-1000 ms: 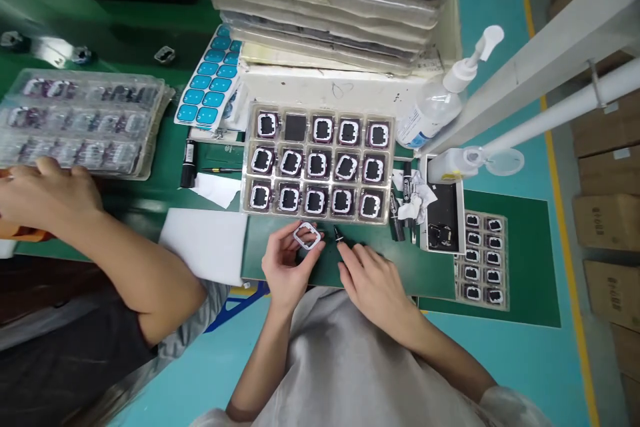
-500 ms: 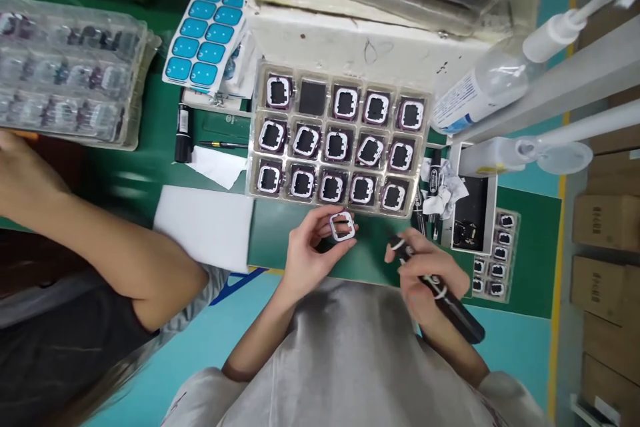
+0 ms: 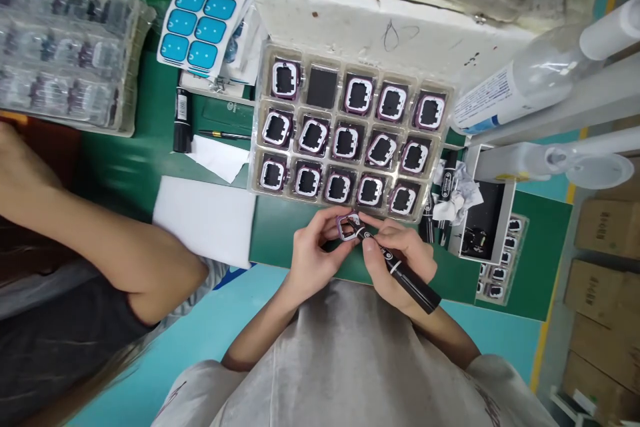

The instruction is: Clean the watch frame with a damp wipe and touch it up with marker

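as i watch from afar, my left hand (image 3: pixel 317 247) pinches the small frame (image 3: pixel 341 227) by its edge, fingers curled; my right hand (image 3: pixel 397 250), forearm slanting inward, clasps a black marker (image 3: pixel 413 287), tip at the frame. the hands are together beside the tray (image 3: pixel 320 59).

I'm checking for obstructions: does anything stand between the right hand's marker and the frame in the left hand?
Nothing visible does. The right hand holds the black marker, its tip at the small frame in the left hand; whether they touch, I cannot tell.
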The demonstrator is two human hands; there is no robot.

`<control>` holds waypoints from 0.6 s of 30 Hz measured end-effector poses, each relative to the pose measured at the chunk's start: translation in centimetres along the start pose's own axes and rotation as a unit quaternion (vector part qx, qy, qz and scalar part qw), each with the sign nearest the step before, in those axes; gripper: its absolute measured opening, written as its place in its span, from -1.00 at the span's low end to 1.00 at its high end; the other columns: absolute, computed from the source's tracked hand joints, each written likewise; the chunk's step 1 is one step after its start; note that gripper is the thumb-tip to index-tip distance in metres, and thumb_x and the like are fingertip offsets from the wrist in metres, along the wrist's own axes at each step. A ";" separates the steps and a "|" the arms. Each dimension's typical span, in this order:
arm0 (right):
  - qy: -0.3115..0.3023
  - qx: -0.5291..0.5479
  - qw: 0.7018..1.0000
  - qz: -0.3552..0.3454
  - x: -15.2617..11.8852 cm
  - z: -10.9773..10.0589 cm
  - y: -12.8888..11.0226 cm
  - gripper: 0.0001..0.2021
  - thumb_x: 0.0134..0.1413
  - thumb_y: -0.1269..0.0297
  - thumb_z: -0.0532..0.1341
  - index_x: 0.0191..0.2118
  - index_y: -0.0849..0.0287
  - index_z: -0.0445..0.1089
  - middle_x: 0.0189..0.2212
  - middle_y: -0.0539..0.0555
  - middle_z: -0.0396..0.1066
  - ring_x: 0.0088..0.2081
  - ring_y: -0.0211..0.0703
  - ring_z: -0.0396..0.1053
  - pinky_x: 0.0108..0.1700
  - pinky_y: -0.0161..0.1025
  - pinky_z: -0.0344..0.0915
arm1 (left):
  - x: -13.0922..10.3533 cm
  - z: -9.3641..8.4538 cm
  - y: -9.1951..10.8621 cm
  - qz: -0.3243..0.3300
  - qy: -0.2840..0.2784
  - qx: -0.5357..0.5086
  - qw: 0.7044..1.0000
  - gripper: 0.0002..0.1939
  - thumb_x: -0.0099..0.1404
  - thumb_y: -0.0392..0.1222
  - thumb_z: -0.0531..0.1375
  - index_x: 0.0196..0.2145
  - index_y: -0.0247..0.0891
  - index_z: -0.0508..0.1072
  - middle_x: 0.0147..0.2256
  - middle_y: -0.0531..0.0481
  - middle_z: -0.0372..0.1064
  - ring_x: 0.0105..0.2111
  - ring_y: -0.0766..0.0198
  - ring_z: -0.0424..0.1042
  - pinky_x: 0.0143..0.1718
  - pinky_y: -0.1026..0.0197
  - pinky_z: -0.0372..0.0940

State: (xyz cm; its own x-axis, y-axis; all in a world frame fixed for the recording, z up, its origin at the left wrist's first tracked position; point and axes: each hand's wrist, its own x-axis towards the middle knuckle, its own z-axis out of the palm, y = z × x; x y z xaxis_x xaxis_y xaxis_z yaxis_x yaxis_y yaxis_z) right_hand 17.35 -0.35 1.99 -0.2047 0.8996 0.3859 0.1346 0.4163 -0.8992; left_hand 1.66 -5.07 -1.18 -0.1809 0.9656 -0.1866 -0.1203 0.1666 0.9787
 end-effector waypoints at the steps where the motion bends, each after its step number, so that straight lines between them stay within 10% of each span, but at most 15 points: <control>1: 0.000 -0.004 1.000 0.001 0.0 0.0 0.0 -0.77 0.34 0.53 0.34 -0.12 0.00 0.41 -0.49 -0.14 0.43 -0.45 -0.14 0.57 0.06 0.13 0.79 | 0.0 0.0 0.0 -0.002 0.002 0.002 1.000 -0.57 0.38 -0.28 0.50 0.15 -0.18 0.57 0.02 -0.10 0.76 0.00 0.09 0.79 0.16 0.14 0.67; 18: -0.004 -0.035 0.999 0.027 -0.1 -0.1 0.2 -0.76 0.30 0.55 0.36 -0.15 0.01 0.42 -0.47 -0.08 0.54 -0.10 0.13 0.77 -0.03 0.01 0.77 | 0.0 0.1 -0.2 -0.007 0.007 0.007 1.000 -0.60 0.40 -0.26 0.49 0.14 -0.16 0.57 -0.01 -0.08 0.76 -0.02 0.12 0.79 0.14 0.15 0.67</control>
State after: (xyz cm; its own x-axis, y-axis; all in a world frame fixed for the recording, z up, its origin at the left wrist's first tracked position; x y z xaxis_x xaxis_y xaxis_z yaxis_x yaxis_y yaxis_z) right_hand 17.53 -0.37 1.79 -0.2035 0.9200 0.3349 0.2127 0.3754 -0.9021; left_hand 1.75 -5.11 -1.33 -0.1924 0.9605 -0.2013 -0.1095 0.1828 0.9770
